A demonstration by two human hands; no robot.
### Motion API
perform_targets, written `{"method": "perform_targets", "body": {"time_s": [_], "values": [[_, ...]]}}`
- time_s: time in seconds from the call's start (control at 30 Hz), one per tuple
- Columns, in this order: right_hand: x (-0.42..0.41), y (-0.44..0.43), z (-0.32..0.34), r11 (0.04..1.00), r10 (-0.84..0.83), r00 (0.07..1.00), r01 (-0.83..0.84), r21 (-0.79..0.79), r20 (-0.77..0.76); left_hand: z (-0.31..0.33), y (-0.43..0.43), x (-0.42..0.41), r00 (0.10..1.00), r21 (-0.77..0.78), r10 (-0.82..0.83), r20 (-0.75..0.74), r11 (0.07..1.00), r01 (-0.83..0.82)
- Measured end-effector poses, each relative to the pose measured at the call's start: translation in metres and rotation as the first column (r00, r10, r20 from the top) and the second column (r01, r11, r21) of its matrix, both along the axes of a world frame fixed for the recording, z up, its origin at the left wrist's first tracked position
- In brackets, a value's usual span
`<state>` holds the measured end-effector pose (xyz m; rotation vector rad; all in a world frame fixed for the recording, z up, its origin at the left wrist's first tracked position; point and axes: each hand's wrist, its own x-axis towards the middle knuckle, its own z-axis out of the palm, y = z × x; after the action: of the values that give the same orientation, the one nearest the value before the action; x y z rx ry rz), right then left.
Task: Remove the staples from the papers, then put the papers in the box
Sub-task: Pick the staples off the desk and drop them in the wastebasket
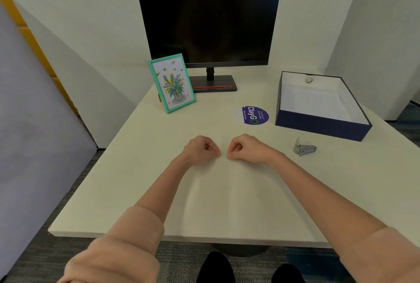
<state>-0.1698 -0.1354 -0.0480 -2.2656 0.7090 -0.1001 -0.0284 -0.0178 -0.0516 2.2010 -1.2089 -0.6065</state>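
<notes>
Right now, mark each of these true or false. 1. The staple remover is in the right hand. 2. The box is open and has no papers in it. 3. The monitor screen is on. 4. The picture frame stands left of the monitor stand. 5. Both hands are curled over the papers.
1. False: the staple remover lies on the table, apart from the right hand.
2. True: the box shows only its white lining.
3. False: the monitor is dark.
4. True for the picture frame.
5. True: the left hand and right hand pinch at the papers.
</notes>
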Motion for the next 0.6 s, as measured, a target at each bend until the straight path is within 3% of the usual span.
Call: {"method": "perform_targets", "body": {"time_s": [0.3, 0.6], "values": [[0.006, 0.005, -0.003, 0.998, -0.043, 0.999, 0.042, -0.056, -0.013, 0.002, -0.008, -0.011, 0.997, 0.094, 0.048, 0.068, 0.994, -0.055], [0.014, 0.001, 0.010, 0.995, -0.098, 0.987, 0.098, -0.006, -0.126, 0.006, -0.015, -0.010, 0.997, 0.127, 0.079, 0.017, 0.989, -0.081]]}}
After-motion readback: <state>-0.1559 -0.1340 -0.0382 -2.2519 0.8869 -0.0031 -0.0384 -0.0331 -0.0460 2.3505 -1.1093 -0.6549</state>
